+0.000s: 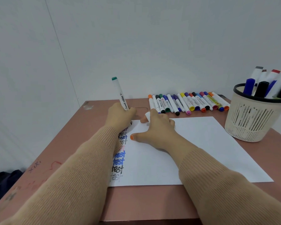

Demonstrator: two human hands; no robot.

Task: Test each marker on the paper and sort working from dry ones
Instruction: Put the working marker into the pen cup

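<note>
The marker (120, 93) is standing upright within the left hand (119, 115)'s curled fingers (131, 111), tip on the paper (201, 143); the right hand (157, 127) is pinching a white cap (147, 115).

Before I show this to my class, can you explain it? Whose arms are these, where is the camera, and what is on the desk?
No machine here: one camera worn on a person's head looks down at their own arms. The left hand grips a green-ended marker, tip down at the top of a column of test words on the white paper. The right hand rests on the paper and holds a small white piece, probably the cap. At the back of the table a row of markers lies side by side; a basket on the right holds more, standing.
</note>
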